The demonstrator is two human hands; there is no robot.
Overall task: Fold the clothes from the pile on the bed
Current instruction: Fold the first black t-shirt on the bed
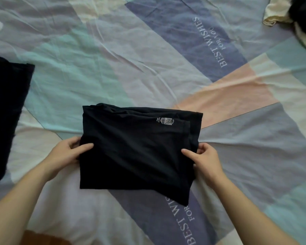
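Note:
A black garment (136, 149), folded into a rough rectangle with a small white printed label near its top right, lies in the middle of the bed. My left hand (65, 154) pinches its left edge, thumb on top of the cloth. My right hand (205, 158) pinches its right edge the same way. The lower part of the garment hangs a little loose toward me.
A patchwork bedsheet (166, 71) printed "BEST WISHES FOR YOU" covers the bed. Another dark garment (5, 114) lies flat at the left edge. A pile of cream and black clothes (293, 16) sits at the top right corner.

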